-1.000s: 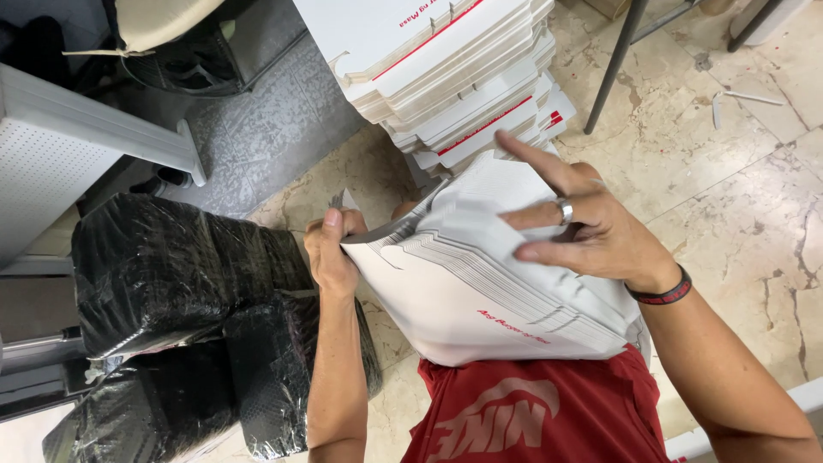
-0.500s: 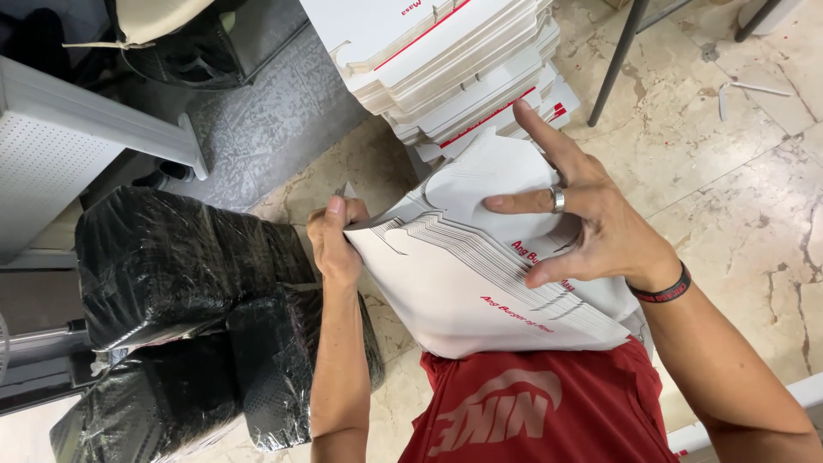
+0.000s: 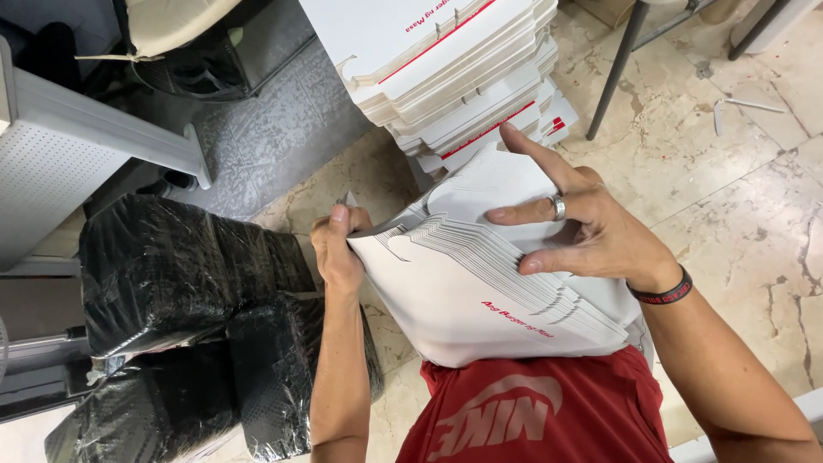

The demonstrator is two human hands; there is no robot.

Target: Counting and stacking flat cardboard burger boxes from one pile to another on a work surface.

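A stockroom or packing area: stacked flat white cartons (image 3: 463, 77), black-wrapped bundles (image 3: 184, 266), marble floor (image 3: 737, 197).

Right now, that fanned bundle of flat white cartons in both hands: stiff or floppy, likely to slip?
The bundle of flat white cartons probably flexes somewhat: thin sheets, bowed slightly between the left hand and right hand. The sheets look smooth and are already fanned at the edge, so they may slide apart if gripped loosely. Likely light per sheet, though the bundle looks bulky.
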